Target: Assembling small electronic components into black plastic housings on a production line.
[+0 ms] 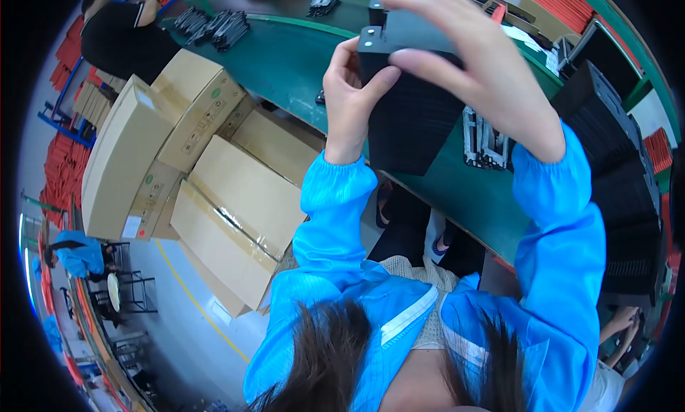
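Observation:
A tall stack of black plastic panels (414, 119) stands at the green workbench's near edge, its top layer bearing small bright round spots near one corner. My left hand (349, 94) wraps that left corner, thumb on the near side and fingers round the far left side. Over the top, my right hand (485, 66) is spread, thumb and index finger apart. Its other fingers are partly hidden, and I cannot tell if they touch the stack. Grey-black frame-like parts (485, 141) lie on the bench just right of the stack.
Cardboard boxes (235, 205) are piled at my left against the green bench (285, 62). More dark frame parts (214, 28) lie along the bench's far side. Large black stacks (606, 176) rise at my right. A co-worker in black (128, 37) stands at the far left.

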A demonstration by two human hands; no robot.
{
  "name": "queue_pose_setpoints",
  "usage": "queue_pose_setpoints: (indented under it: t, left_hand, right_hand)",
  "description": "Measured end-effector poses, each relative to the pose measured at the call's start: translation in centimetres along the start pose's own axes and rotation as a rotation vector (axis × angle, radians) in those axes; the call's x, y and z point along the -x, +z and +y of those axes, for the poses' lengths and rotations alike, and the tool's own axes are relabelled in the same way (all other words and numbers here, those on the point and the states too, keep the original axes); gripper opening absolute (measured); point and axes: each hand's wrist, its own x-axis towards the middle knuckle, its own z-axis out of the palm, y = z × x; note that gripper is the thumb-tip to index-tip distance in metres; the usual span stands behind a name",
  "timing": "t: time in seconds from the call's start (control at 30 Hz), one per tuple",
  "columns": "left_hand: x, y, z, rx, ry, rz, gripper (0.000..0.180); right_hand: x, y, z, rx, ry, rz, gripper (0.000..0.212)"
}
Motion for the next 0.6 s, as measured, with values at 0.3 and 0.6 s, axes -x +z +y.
queue_pose_setpoints:
  t: [0.3, 0.6]
  left_hand:
    - [-0.1, 0.2, 0.0, -0.038, 0.031, -0.045, 0.043]
    - [0.0, -0.3, 0.6, -0.096, 0.023, -0.084, 0.045]
  right_hand:
    - [-4.2, 1.0, 0.5, 0.022, -0.131, -0.312, 0.033]
    - [-6.4, -0.9, 0.3, -0.556, 0.286, -0.133, 0.036]
